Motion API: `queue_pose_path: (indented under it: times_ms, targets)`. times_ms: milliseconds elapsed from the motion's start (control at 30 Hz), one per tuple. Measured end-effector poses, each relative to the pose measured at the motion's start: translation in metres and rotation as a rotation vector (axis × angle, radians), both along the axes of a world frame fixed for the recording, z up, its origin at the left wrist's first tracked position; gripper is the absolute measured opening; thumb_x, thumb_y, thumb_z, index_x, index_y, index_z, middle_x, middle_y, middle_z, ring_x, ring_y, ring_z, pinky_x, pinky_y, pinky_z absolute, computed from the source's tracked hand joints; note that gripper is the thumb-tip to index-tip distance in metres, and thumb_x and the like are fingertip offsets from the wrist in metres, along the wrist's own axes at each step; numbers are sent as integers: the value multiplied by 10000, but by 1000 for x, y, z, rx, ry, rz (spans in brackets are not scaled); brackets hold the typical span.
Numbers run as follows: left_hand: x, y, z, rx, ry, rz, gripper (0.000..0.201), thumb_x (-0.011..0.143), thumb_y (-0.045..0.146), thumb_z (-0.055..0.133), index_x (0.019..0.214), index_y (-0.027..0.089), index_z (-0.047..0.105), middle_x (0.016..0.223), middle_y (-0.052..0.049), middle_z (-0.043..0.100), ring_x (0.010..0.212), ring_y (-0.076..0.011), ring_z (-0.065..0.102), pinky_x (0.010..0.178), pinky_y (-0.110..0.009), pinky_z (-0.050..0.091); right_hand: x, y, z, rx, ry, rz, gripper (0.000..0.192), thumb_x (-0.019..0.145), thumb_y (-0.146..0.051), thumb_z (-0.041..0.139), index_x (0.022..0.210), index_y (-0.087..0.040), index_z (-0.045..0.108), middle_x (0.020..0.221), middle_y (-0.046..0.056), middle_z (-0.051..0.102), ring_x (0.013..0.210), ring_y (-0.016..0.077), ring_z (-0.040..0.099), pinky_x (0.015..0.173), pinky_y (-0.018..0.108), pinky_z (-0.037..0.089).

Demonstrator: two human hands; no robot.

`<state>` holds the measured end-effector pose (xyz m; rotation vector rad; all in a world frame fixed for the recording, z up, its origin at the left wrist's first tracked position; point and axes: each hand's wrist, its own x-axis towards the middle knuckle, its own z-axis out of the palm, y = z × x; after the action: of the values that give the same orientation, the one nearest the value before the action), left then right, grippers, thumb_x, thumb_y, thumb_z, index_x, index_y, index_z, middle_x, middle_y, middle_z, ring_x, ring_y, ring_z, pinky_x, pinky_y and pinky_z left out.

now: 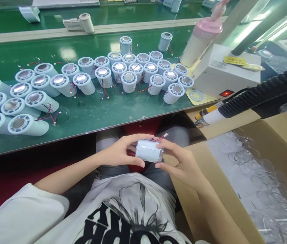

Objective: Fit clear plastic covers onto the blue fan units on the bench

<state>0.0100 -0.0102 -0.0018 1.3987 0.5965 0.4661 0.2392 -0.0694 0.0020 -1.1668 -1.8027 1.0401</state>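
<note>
- My left hand [123,150] grips a pale blue cylinder [147,150] from 9 o'clock, thumb below and fingers over the top, opened only about as wide as its body.
- My right hand [183,161] has its other end from 3 o'clock, fingers curled in, index finger on top and thumb at the lower edge; a clear rim shows there.
- The cylinder lies on its side above my lap; a red wire with a white plug [165,135] sticks out at 1 o'clock.
- Between 10 and 1 o'clock from it, more blue cylinders [129,81] stand or lean on the green bench [95,118].
- At 1 o'clock stands a pink-topped bottle [196,40]; at 2, a white box [227,67] with a red-lit switch.
- Towards 4 o'clock, a carton [196,179] holds clear plastic pieces [263,183].
</note>
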Motion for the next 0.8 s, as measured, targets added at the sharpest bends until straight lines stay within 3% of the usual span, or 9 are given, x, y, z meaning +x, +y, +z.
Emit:
queue_pose_path:
  times_ms: [533, 800]
  targets:
    - [-4, -1, 3, 223, 15, -35, 753, 685, 227, 779, 1366, 276, 462, 1402, -112, 494, 1261, -275, 501, 997, -375, 479, 1, -2, 7, -338, 272, 21, 359, 806, -288, 702, 1131, -262, 553, 1095, 54, 623, 1003, 197, 617, 780, 295, 583]
    - [-5, -1, 3, 274, 9, -38, 761, 682, 212, 779, 1367, 289, 458, 1409, -101, 489, 1271, -269, 493, 1007, -363, 471, -2, 1, 8, -536, 437, -46, 346, 768, -335, 727, 1054, -224, 567, 928, 32, 645, 796, 152, 628, 657, 248, 563]
